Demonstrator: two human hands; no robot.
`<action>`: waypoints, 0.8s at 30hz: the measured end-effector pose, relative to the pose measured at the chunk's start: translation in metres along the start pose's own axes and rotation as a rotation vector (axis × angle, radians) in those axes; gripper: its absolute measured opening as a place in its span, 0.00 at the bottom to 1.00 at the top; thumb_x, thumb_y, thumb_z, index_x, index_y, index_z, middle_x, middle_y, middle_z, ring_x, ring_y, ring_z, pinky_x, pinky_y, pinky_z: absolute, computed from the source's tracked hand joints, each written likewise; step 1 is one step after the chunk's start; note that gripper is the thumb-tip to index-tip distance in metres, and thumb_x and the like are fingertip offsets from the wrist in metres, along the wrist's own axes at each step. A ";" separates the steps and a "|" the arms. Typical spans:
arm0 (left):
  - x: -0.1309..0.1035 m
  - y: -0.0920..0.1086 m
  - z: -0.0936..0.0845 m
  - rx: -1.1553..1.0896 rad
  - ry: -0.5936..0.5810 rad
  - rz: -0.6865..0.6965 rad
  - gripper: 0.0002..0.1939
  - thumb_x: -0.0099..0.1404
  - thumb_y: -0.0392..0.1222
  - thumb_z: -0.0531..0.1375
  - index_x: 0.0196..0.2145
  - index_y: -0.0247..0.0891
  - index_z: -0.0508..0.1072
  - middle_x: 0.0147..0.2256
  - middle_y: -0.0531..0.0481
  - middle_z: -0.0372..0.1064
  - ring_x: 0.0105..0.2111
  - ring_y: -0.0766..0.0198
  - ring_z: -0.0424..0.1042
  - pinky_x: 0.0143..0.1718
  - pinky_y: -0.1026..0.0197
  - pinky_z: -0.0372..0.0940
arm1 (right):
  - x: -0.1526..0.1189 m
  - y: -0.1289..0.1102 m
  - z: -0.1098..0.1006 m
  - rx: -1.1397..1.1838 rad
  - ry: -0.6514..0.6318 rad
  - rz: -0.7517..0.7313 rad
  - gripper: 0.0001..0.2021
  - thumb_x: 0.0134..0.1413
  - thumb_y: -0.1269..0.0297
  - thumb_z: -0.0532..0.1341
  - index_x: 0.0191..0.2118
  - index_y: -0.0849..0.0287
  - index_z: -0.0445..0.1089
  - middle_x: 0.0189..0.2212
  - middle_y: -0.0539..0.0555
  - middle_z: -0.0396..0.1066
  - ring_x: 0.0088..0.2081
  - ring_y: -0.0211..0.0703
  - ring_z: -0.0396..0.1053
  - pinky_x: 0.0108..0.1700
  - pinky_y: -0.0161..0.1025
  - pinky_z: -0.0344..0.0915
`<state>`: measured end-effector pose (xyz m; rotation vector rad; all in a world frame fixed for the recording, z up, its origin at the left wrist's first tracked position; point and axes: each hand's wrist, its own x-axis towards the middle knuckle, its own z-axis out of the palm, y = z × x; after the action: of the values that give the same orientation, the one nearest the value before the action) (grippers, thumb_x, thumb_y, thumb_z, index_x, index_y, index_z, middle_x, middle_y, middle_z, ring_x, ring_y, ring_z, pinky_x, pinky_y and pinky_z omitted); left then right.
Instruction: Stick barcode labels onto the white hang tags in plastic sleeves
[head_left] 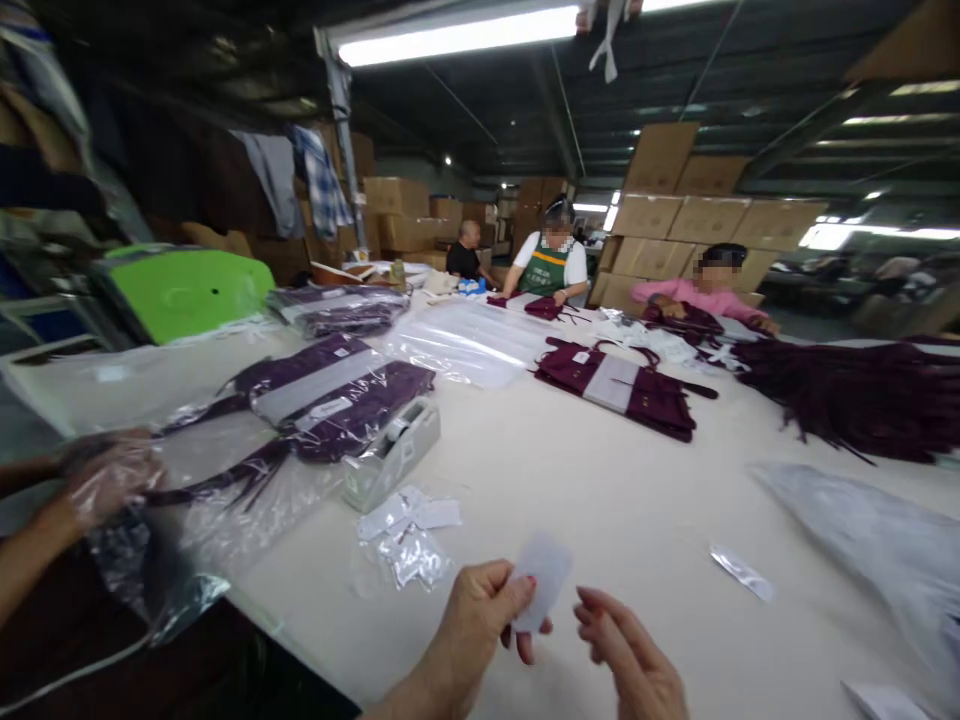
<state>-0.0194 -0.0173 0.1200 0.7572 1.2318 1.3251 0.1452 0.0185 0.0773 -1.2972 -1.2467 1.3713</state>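
Observation:
My left hand (487, 620) pinches a small pale rectangular card (544, 580) between thumb and fingers, held above the white table. Whether the card is in a plastic sleeve I cannot tell. To the right of it, my right hand (630, 650) is held apart from the card with its fingers loosely bent and nothing seen in them. Small clear packets with white labels (411, 535) lie in a heap on the left. A single narrow shiny packet (741, 573) is on the table to the right.
A tape dispenser (397, 450) stands beside a plastic-wrapped purple bag (337, 395). At the left edge, a co-worker's hands (112, 475) handle clear plastic. Farther back lie another purple bag (622, 385), clear plastic sheets (465, 340) and a dark purple pile (855, 395). Several people are around the table.

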 end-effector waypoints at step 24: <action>-0.026 -0.060 0.036 0.028 -0.066 -0.276 0.15 0.46 0.51 0.58 0.17 0.35 0.63 0.11 0.54 0.62 0.09 0.76 0.48 0.12 0.68 0.40 | -0.025 0.013 0.015 0.547 0.195 0.276 0.18 0.23 0.54 0.73 0.21 0.62 0.72 0.17 0.48 0.67 0.21 0.34 0.58 0.24 0.32 0.57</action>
<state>0.0360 -0.0443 0.0784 0.6200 1.2551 1.0516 0.1339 -0.0099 0.0678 -1.1956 -0.5150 1.5902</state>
